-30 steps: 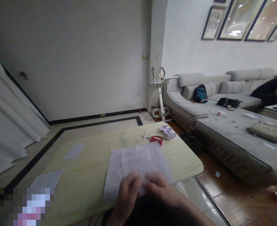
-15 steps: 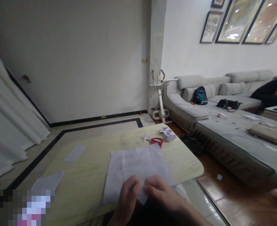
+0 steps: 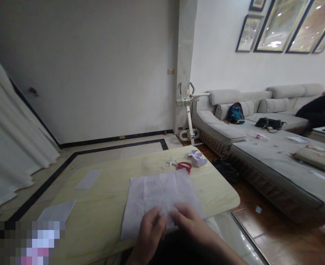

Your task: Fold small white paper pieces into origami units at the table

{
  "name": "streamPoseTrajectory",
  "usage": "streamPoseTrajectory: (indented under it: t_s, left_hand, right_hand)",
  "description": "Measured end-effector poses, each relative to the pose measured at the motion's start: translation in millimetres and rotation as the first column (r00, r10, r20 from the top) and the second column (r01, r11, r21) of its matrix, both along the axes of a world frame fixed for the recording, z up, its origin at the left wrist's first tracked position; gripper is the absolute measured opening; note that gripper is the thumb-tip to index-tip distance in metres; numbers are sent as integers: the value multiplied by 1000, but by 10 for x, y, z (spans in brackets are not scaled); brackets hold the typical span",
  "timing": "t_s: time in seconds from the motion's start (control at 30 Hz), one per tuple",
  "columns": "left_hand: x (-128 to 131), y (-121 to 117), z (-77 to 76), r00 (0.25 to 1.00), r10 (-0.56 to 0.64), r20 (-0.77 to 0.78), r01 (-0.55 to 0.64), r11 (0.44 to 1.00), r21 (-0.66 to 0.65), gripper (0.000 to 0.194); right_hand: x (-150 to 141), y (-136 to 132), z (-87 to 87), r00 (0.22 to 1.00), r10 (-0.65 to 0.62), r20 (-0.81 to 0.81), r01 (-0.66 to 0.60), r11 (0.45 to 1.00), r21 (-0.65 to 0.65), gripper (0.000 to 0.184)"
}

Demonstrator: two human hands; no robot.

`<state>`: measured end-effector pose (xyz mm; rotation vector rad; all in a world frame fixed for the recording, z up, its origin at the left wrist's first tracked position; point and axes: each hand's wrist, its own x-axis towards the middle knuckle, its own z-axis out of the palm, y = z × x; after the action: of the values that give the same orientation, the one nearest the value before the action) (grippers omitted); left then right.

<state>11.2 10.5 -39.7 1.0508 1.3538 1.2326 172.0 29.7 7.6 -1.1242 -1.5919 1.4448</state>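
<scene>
A large creased sheet of printed paper (image 3: 148,191) lies on the pale yellow table (image 3: 104,217) in front of me. Over its near edge are both of my hands, fingers bent and close together. My left hand (image 3: 153,226) is closed in a pinch, and my right hand (image 3: 188,222) faces it, also closed. Between the fingertips shows a small piece of white paper (image 3: 166,212), mostly hidden and blurred against the sheet. Just past the far edge of the sheet lie red-handled scissors (image 3: 185,167). A folded white paper shape (image 3: 197,158) stands beside them.
Paper scraps (image 3: 165,167) lie by the scissors. Two white paper pieces (image 3: 88,179) are on the table's left side. To the right stands a grey sofa (image 3: 264,154) with bags on it, and a person (image 3: 322,110) sits there. An exercise machine (image 3: 189,117) stands behind.
The small paper piece hung below my fingers before; now that part is out of sight. My hands have turned slightly, the right fingers reaching a little higher. The sheet and scissors stay put.
</scene>
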Motion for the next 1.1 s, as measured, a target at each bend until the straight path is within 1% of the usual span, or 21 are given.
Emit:
streamPoseTrajectory:
  t_s: [0.07, 0.17, 0.27, 0.33, 0.43, 0.5, 0.63, 0.73, 0.8, 0.83, 0.87, 0.9, 0.97, 1.0, 1.03, 1.1]
  left_hand:
    - [-4, 3, 23, 999, -49, -6, 50, 998, 25, 29]
    - [-4, -6, 46, 995, -96, 7, 95, 993, 65, 29]
    - [0, -12, 66, 989, -148, 24, 146, 987, 73, 26]
    - [1, -10, 78, 985, -173, 7, 172, 982, 75, 28]
    - [5, -4, 93, 986, -160, -43, 163, 983, 82, 30]
    - [11, -2, 109, 989, -138, -59, 143, 986, 84, 30]
    - [25, -4, 174, 992, -125, -33, 126, 990, 59, 27]
    - [25, 1, 211, 990, -139, -11, 139, 988, 60, 29]
    - [18, 14, 202, 994, -109, -15, 110, 992, 61, 30]
    - [14, 22, 185, 997, -80, -15, 81, 995, 57, 28]
    - [11, 31, 163, 999, -38, -13, 39, 998, 48, 25]
    - [9, 39, 138, 1000, 7, -9, -7, 999, 35, 23]
    - [10, 53, 88, 997, 78, -3, -78, 997, 7, 27]
    - [11, 57, 67, 994, 105, -1, -105, 994, -5, 30]
    - [12, 59, 53, 992, 128, 1, -128, 992, -15, 32]
    - [11, 56, 45, 990, 139, 2, -139, 990, -18, 34]
  right_hand:
    - [4, -11, 34, 1000, 27, -1, -27, 1000, 1, 48]
    - [17, -15, 38, 998, 56, -16, -57, 998, -13, 50]
    - [16, 2, -14, 996, 61, -59, -63, 997, -46, 51]
    - [10, 22, -63, 994, 52, -91, -56, 998, -36, 53]
    - [7, 46, -114, 994, 33, -103, -33, 999, 5, 54]
    - [16, 47, -118, 997, 10, -81, -10, 1000, 7, 53]
    - [35, 40, -115, 998, -9, -63, 9, 1000, -1, 51]
    - [41, 59, -174, 998, -12, -58, 14, 1000, 27, 51]
    - [49, 76, -222, 998, -49, -39, 53, 993, 105, 44]
    - [56, 81, -237, 997, -68, -26, 72, 983, 169, 36]
    - [64, 83, -242, 996, -86, -17, 87, 966, 244, 27]
    - [74, 82, -235, 996, -93, -8, 91, 941, 325, 24]
    - [93, 67, -191, 997, -71, 17, 55, 886, 461, 42]
    - [100, 57, -161, 998, -43, 37, 19, 863, 506, 48]
    - [105, 46, -131, 998, -19, 61, -16, 848, 530, 50]
    - [106, 25, -86, 994, 9, 111, -67, 845, 531, 41]
